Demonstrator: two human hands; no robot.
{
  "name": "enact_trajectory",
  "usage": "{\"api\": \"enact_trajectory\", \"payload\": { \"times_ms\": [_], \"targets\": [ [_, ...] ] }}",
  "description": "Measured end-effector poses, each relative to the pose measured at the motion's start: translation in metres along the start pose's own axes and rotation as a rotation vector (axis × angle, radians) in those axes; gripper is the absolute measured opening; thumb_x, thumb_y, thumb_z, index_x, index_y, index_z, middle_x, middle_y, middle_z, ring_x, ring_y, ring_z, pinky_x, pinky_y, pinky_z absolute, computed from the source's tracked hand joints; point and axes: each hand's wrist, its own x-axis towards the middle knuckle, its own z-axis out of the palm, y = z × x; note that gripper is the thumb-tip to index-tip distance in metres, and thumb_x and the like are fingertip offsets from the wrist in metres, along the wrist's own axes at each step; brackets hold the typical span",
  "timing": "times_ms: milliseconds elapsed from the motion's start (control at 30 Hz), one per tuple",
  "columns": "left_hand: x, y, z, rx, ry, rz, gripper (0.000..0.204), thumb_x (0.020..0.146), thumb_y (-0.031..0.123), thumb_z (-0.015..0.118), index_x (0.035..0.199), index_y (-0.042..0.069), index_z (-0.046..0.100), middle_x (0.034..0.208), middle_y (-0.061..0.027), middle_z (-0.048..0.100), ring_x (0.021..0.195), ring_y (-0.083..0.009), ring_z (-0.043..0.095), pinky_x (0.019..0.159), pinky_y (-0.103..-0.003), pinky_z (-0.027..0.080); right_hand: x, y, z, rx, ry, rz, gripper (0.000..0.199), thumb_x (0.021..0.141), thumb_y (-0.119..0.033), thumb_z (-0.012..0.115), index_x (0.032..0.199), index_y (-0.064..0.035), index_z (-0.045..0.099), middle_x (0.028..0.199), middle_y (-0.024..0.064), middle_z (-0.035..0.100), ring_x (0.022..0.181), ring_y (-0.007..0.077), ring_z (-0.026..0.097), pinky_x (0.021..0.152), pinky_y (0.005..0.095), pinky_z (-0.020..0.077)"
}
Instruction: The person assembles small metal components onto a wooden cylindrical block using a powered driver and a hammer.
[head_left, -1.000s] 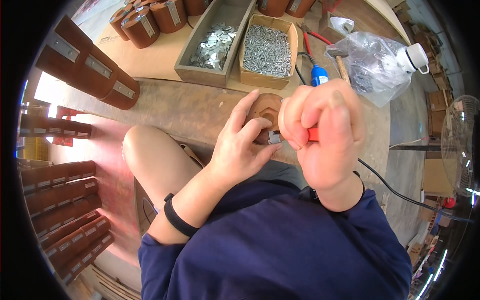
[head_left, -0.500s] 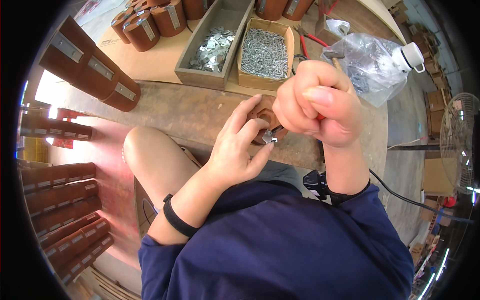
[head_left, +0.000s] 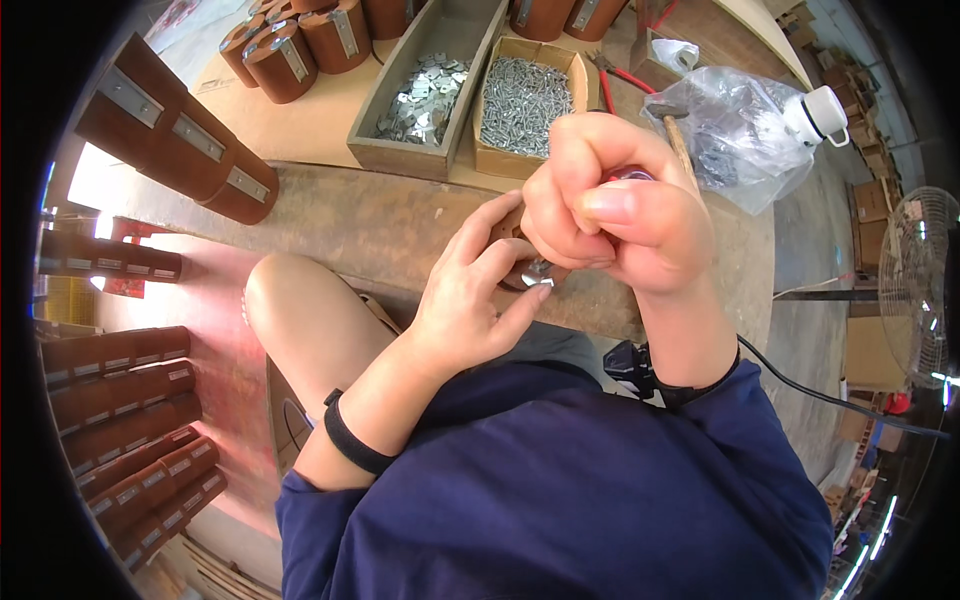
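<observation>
My left hand curls around a small brown wooden piece with a shiny metal fitting, holding it against the edge of the worn workbench. My right hand is a closed fist directly above that piece, wrapped around a tool with a red handle; only a sliver of the handle shows between the fingers, and the tool's tip is hidden. The two hands touch over the piece.
At the back of the bench stand a wooden tray of metal plates and a cardboard box of screws. A clear plastic bag and a hammer lie to the right. Brown wooden cylinders are stacked left. A black cable trails right.
My right fist has risen and turned over the piece, so less of the red handle shows. My left hand keeps its hold in the same place.
</observation>
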Motion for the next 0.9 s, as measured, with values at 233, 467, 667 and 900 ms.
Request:
{"api": "enact_trajectory", "payload": {
  "times_ms": [233,467,667,900],
  "targets": [
    [0.003,0.006,-0.004,0.034,-0.015,0.037,0.031,0.068,0.009,0.07,0.096,0.002,0.06,0.127,-0.0259,0.043,0.108,-0.0397,0.052,0.089,-0.04,0.044,0.002,0.001,-0.02,0.154,-0.207,-0.009,0.02,0.077,-0.015,0.051,0.066,-0.0066,0.037,0.05,0.002,0.04,0.046,0.0059,0.03,0.042,0.0228,0.0228],
    [0.0,-0.001,-0.002,-0.024,0.01,0.004,0.028,0.068,0.008,0.069,0.094,0.001,0.06,0.127,-0.0258,0.043,0.107,-0.0393,0.053,0.089,-0.04,0.044,-0.008,0.01,0.019,-0.336,0.539,-0.332,0.012,0.091,-0.009,0.04,0.085,-0.0009,0.047,0.071,0.007,0.051,0.061,0.0125,0.048,0.055,0.0241,0.0402],
    [0.004,0.005,-0.007,-0.016,-0.018,0.012,0.023,0.071,0.004,0.066,0.093,-0.001,0.06,0.127,-0.0222,0.044,0.093,-0.0294,0.06,0.076,-0.033,0.051,-0.01,0.017,0.021,-0.522,0.416,-0.408,0.009,0.088,-0.007,0.041,0.079,-0.003,0.041,0.06,0.0055,0.044,0.05,0.0092,0.037,0.046,0.0229,0.0319],
    [0.007,0.001,-0.008,0.05,0.022,0.089,0.015,0.075,0.0,0.06,0.09,-0.001,0.062,0.121,-0.0204,0.048,0.096,-0.0315,0.059,0.081,-0.035,0.049,0.011,0.007,-0.001,-0.076,0.045,-0.125,0.019,0.083,-0.011,0.045,0.066,-0.0043,0.04,0.051,0.0009,0.039,0.043,0.0056,0.029,0.04,0.0223,0.0252]
  ]
}}
